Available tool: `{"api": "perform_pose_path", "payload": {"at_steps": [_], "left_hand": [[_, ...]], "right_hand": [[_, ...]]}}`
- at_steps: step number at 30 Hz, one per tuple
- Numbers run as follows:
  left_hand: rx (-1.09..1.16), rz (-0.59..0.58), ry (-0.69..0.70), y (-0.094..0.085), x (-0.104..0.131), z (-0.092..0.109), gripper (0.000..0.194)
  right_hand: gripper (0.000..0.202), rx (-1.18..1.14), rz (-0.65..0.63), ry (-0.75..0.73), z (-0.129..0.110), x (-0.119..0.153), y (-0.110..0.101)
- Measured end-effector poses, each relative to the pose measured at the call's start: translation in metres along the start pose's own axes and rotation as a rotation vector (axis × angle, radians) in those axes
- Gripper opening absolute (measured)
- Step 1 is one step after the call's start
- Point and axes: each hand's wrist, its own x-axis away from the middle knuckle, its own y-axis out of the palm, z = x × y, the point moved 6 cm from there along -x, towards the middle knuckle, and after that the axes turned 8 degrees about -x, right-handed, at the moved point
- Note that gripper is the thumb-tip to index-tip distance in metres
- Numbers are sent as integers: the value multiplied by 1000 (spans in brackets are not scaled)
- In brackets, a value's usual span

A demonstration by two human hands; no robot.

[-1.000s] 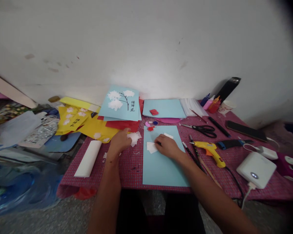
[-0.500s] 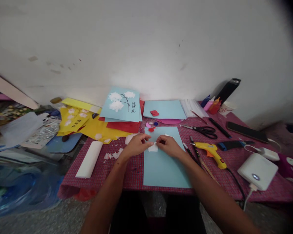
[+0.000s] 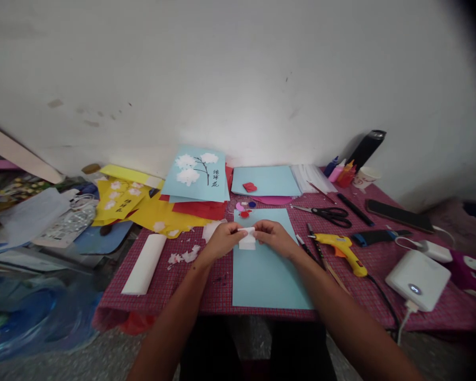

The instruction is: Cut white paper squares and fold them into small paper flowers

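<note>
Between my hands is a small piece of white paper (image 3: 246,242), held over the upper part of a light blue sheet (image 3: 267,280). My left hand (image 3: 224,238) pinches the paper's left edge between thumb and fingers. On its other side my right hand (image 3: 273,236) pinches the right edge. The paper's top looks folded over, and its lower part hangs toward the blue sheet. A crumpled white tissue (image 3: 212,229) lies just left of my left hand. Red scraps (image 3: 244,214) are beyond my fingers.
Scissors (image 3: 333,216), a yellow glue gun (image 3: 343,250), a utility knife (image 3: 375,237) and a white power bank (image 3: 418,280) lie to the right. At left are a folded white paper stack (image 3: 145,264) and torn bits (image 3: 184,256). A flower card (image 3: 194,177) leans at the back.
Both hands have brought the white paper's edges up, and more of it now shows between my fingers. The camera view has shifted slightly.
</note>
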Motion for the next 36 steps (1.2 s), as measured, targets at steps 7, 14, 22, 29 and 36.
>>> {"api": "perform_pose_path", "payload": {"at_steps": [7,14,22,29,36], "left_hand": [[17,1,1,-1,0,4,36],[18,7,-21,-1,0,5,35],[36,9,-25,-1,1,6,35],[41,28,-53,-1,1,3,37],[24,31,-23,-1,0,3,37]], "right_hand": [[33,152,44,-12,2,-1,0],[31,209,60,-23,-3,0,-1],[33,154,25,-41,-1,0,0],[36,206,58,-58,-4,1,-1],[36,168,70,-26,-3,1,-1]]}}
